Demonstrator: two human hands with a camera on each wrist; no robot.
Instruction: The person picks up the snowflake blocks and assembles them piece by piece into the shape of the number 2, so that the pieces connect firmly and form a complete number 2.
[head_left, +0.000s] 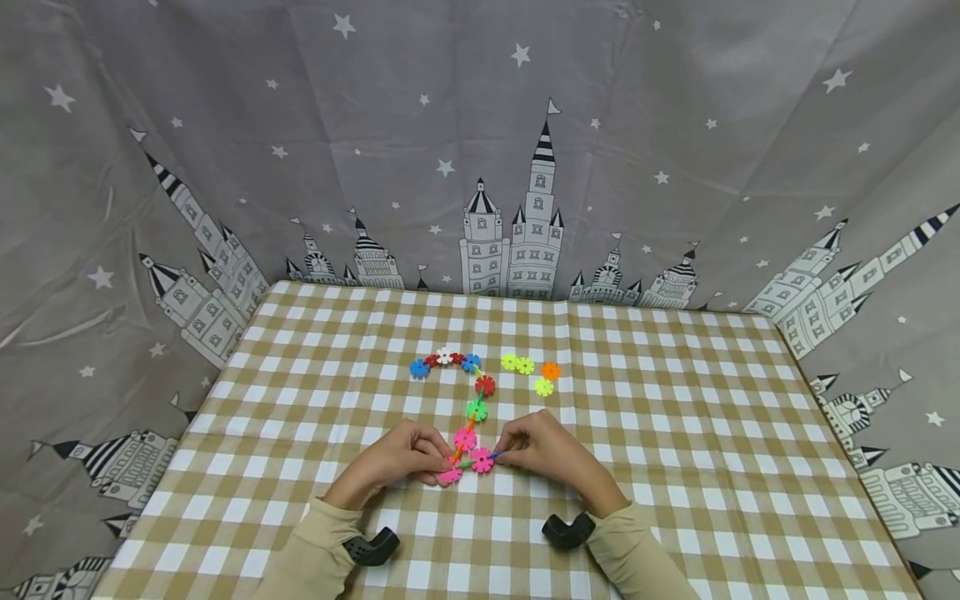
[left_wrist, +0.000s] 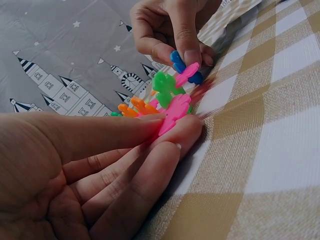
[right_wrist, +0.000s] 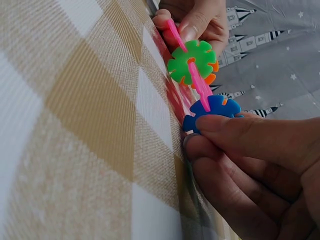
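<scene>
A chain of notched plastic snowflake discs curves across the tablecloth in the head view, through blue, white, red, green and pink pieces. At its near end my left hand pinches a pink disc between thumb and fingers. My right hand pinches a blue disc, which stands on edge and meets another pink disc. A green disc joins the two pink ones between my hands. An orange disc shows behind the left thumb.
Beyond my right hand lie loose discs: two touching yellow ones, a single yellow disc and an orange disc. A checked tablecloth covers the table. A grey curtain with castles hangs behind it and at both sides.
</scene>
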